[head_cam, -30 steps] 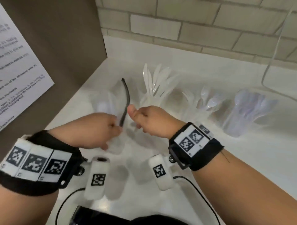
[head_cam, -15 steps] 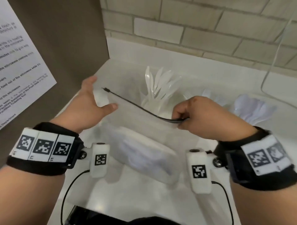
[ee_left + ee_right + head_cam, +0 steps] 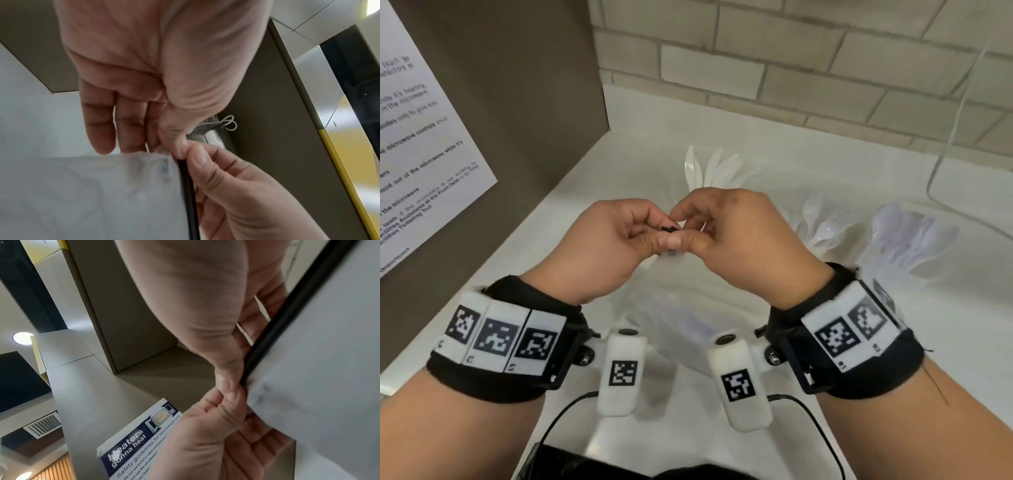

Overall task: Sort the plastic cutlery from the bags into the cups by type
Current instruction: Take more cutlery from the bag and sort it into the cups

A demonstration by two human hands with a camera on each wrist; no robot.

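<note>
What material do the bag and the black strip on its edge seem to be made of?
Bag: thin, cloudy, see-through plastic film, slightly creased. Black strip: probably flexible, smooth plastic, like a zip closure; both hands pinch its end.

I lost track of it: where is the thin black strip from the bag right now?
The thin black strip is pinched between both hands, left hand and right hand, at the clear plastic bag's top edge, above the white counter.

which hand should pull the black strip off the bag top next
Right, probably. The right hand pinches the black strip with thumb and forefinger, and the strip runs along its side. The left hand pinches the bag corner, so it can hold the bag steady.
</note>
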